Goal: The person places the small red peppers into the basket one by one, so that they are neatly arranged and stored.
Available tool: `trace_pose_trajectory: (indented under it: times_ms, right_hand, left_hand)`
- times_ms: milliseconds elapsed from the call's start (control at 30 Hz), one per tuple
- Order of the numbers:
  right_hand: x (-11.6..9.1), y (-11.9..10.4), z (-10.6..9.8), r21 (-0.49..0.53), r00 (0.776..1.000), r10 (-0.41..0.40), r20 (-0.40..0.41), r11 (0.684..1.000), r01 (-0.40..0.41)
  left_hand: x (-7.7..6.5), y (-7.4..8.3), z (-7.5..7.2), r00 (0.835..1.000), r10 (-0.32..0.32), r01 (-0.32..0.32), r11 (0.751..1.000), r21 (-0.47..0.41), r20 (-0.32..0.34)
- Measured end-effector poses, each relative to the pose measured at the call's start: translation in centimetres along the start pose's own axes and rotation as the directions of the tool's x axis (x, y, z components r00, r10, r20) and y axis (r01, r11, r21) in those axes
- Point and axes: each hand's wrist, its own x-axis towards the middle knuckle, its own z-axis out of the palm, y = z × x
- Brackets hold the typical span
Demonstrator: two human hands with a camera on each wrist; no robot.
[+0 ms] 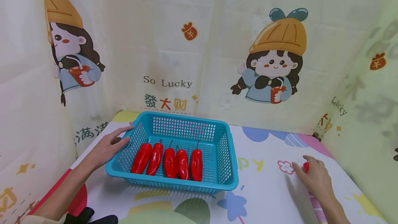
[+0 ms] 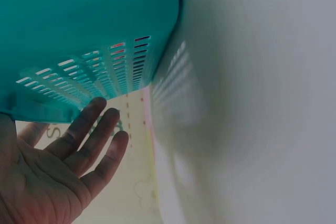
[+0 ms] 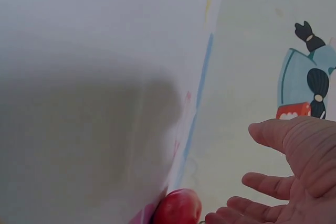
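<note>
A turquoise plastic basket (image 1: 183, 117) sits on the table with several glossy red chili peppers (image 1: 169, 163) lying side by side in it, their dark stems toward the far side. My left hand (image 1: 109, 148) touches the basket's left rim. Seen from the left wrist, that hand's (image 2: 58, 171) fingers are extended and spread outside the basket wall. Over at the right, my right hand (image 1: 317, 179) is above the table beside a red object (image 1: 306, 167), mostly hidden behind it. Low in the right wrist view, a rounded red pepper end (image 3: 178, 207) shows near the right hand's (image 3: 294, 182) spread fingers.
A printed cloth (image 1: 267, 189) covers the table. Patterned curtains (image 1: 211, 51) hang behind it and along both sides. At the lower left, a black object (image 1: 90, 217) lies close to the left forearm.
</note>
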Motion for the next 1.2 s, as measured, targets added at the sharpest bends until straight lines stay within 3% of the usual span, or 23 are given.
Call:
trace_pose_trajectory:
  times_ms: [367, 533, 667, 1200]
  right_hand:
    - [0.4, 1.9, 0.0, -0.048, 0.993, 0.08, 0.084, 0.996, -0.076]
    - [0.4, 2.6, 0.1, -0.064, 0.974, 0.126, 0.189, 0.991, -0.116]
    - [0.3, 2.9, 0.3, -0.074, 0.967, 0.11, 0.229, 0.993, -0.095]
    - [0.2, 3.0, 0.5, -0.071, 0.966, 0.13, 0.222, 0.991, -0.117]
  left_hand:
    - [-0.1, 0.0, 0.0, 1.0, 0.006, -0.006, 1.0, -0.012, -0.002]
    - [0.0, -0.2, 0.0, 1.0, -0.006, 0.006, 1.0, 0.012, -0.003]
    - [-0.1, -0.2, 0.0, 1.0, -0.013, 0.013, 1.0, 0.015, -0.003]
    - [0.1, -0.2, 0.0, 1.0, -0.007, 0.007, 1.0, 0.004, -0.005]
